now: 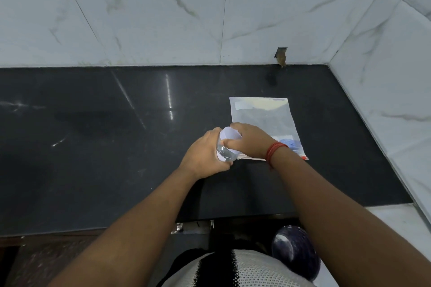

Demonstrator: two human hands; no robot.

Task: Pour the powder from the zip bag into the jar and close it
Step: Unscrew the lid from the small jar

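Observation:
A small clear jar [224, 152] is tilted just above the black counter [116, 147], with my left hand [202, 155] wrapped around its side. A curled white sheet [229, 134], shaped like a paper funnel, sticks out of the jar's mouth. My right hand [250, 141] pinches this sheet at the mouth, its wrist bearing a red thread band. The zip bag [263, 116] lies flat on the counter just behind and right of my hands, see-through, with a blue patch and a red bit at its near corner. I see no jar lid.
White marble-look tiled walls [163, 18] close the counter at the back and the right. A chipped hole [281, 56] sits low in the back wall. The counter's front edge runs below my forearms, with a dark glossy round object [295, 251] under it.

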